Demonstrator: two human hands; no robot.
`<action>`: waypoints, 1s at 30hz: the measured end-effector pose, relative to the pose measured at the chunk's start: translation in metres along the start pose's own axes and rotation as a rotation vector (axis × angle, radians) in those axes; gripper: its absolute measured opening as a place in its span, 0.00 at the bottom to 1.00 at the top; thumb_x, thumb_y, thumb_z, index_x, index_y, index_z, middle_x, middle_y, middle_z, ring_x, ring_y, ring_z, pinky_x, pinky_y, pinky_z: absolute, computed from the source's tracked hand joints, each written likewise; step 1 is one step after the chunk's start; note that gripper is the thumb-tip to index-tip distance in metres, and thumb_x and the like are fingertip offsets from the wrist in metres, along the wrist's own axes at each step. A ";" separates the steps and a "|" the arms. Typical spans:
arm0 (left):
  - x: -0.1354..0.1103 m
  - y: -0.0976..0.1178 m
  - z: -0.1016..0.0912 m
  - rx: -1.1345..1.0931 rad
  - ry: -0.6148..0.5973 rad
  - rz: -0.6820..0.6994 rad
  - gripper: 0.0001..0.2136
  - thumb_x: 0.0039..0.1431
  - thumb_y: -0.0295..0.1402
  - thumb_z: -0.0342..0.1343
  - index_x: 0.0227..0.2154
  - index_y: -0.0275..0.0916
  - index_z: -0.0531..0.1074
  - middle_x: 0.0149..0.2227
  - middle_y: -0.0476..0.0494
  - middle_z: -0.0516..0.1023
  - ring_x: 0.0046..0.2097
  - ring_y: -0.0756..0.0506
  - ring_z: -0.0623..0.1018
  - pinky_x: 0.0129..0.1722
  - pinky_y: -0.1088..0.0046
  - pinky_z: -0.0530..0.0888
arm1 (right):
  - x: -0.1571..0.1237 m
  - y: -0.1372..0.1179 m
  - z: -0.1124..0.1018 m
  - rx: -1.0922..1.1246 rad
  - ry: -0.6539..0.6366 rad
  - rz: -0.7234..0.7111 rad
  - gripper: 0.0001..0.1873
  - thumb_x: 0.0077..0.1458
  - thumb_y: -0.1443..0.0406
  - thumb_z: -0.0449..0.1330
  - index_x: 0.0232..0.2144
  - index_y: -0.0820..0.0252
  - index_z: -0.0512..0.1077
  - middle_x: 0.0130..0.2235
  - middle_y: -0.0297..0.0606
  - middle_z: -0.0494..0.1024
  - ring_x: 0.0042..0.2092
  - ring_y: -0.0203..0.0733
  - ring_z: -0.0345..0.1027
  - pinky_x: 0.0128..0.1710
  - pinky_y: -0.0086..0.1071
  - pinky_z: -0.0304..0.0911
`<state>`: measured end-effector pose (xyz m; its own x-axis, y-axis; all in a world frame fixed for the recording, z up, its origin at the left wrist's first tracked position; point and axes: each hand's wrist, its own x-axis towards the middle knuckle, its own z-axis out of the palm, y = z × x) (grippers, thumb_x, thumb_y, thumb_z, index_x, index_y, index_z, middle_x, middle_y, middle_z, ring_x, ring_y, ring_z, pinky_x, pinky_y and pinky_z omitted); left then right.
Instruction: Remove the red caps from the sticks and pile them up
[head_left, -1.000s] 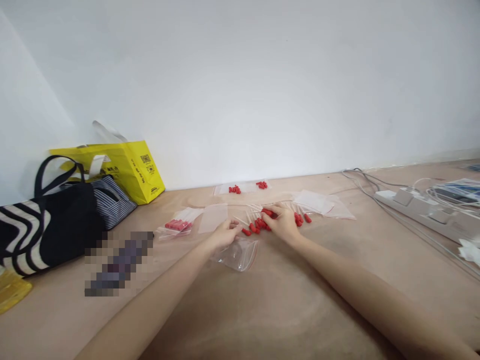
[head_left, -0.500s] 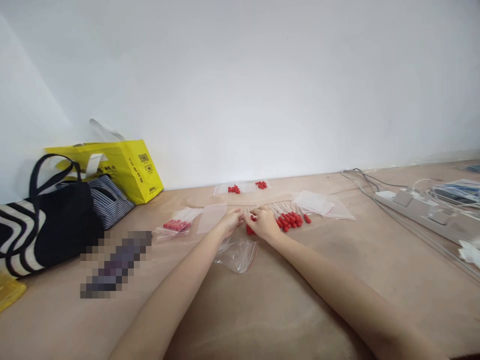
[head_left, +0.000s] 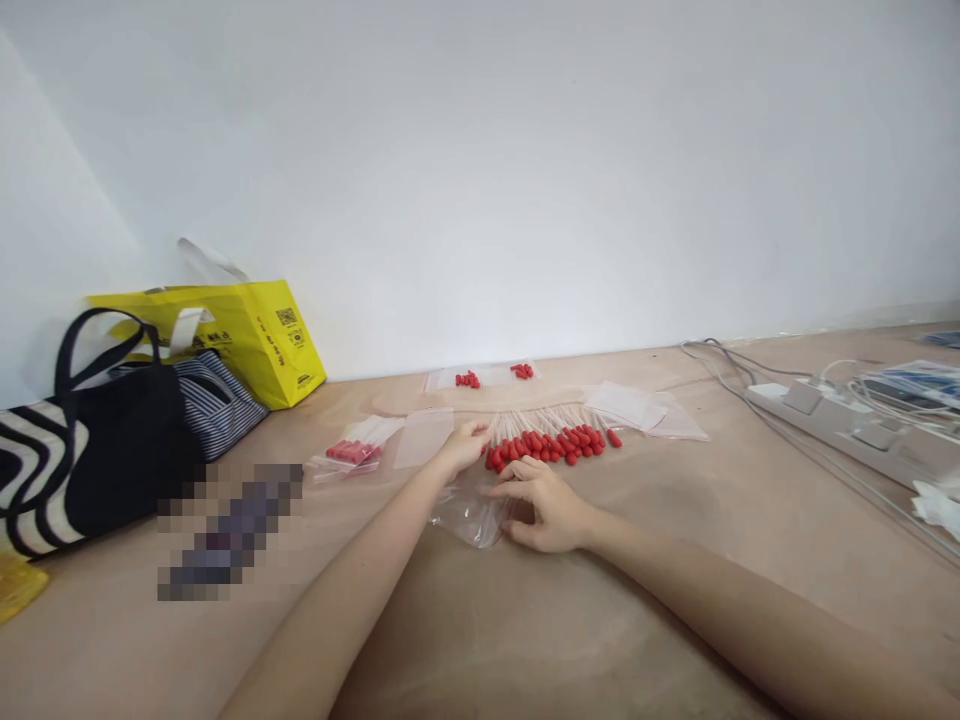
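Broadly, a white wall [head_left: 525, 180] filled the upper half of the frame and a tan surface [head_left: 600, 620] the lower half. At the left edge sat a black-and-white striped bag [head_left: 82, 450], with a yellow bag [head_left: 247, 335] behind it against the wall. At the right edge lay a white power strip [head_left: 847, 425] with its cables.

Both bare forearms reached up from the bottom edge toward the centre. The right hand [head_left: 544, 505] lay just below centre, fingers stretched loosely leftward and resting on the right edge of a clear zip bag [head_left: 465, 512]; it was relaxed rather than clenched. That bag lay flat and crumpled between the two wrists. The left hand [head_left: 466, 443], a little higher and to the left, had its fingertips touching the left end of a row of red-capped droppers [head_left: 555, 443]; whether it pinched one could not be told.

The row ran rightward from centre, red caps toward the viewer. Left of it lay an empty flat bag [head_left: 424, 437], then a small filled bag [head_left: 352, 450] with red pieces. Above the row, near the wall, lay another bag [head_left: 491, 377] holding two red clusters.
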<state>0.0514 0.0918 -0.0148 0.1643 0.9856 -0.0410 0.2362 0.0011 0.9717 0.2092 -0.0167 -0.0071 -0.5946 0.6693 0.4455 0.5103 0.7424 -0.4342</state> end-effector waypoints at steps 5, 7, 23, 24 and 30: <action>-0.014 0.008 -0.007 0.145 -0.043 0.016 0.19 0.39 0.27 0.60 0.39 0.32 0.69 0.46 0.34 0.71 0.48 0.41 0.69 0.45 0.69 0.65 | 0.003 -0.002 0.008 -0.006 0.089 -0.002 0.09 0.50 0.70 0.50 0.31 0.59 0.70 0.33 0.38 0.70 0.36 0.38 0.62 0.37 0.30 0.57; -0.019 0.011 -0.011 0.193 -0.094 0.022 0.23 0.38 0.27 0.61 0.42 0.32 0.67 0.47 0.32 0.69 0.49 0.40 0.69 0.46 0.68 0.66 | 0.001 -0.002 0.006 0.022 0.145 0.012 0.08 0.52 0.70 0.48 0.31 0.59 0.67 0.32 0.37 0.70 0.34 0.36 0.63 0.33 0.28 0.58; -0.027 0.011 -0.007 0.647 -0.131 0.205 0.44 0.29 0.45 0.65 0.53 0.37 0.57 0.52 0.36 0.64 0.52 0.36 0.65 0.48 0.63 0.65 | -0.028 0.083 -0.076 -0.349 0.879 0.599 0.08 0.56 0.63 0.46 0.36 0.61 0.61 0.24 0.35 0.68 0.21 0.35 0.60 0.21 0.27 0.49; -0.028 0.011 -0.005 0.662 -0.119 0.212 0.43 0.30 0.46 0.64 0.53 0.37 0.57 0.52 0.36 0.65 0.51 0.36 0.66 0.48 0.63 0.65 | -0.031 0.091 -0.080 -0.475 0.871 0.673 0.08 0.56 0.64 0.46 0.36 0.61 0.62 0.26 0.37 0.69 0.23 0.36 0.60 0.22 0.27 0.46; -0.033 0.006 -0.002 0.718 -0.046 0.245 0.38 0.38 0.47 0.60 0.52 0.34 0.57 0.51 0.34 0.64 0.50 0.38 0.66 0.47 0.64 0.65 | -0.047 0.120 -0.083 -0.797 0.473 0.960 0.11 0.56 0.69 0.44 0.37 0.60 0.65 0.34 0.40 0.70 0.28 0.37 0.63 0.22 0.28 0.42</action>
<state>0.0455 0.0596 -0.0076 0.3288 0.9352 0.1315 0.7503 -0.3432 0.5649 0.3499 0.0433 -0.0155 0.3906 0.7595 0.5202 0.9205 -0.3193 -0.2250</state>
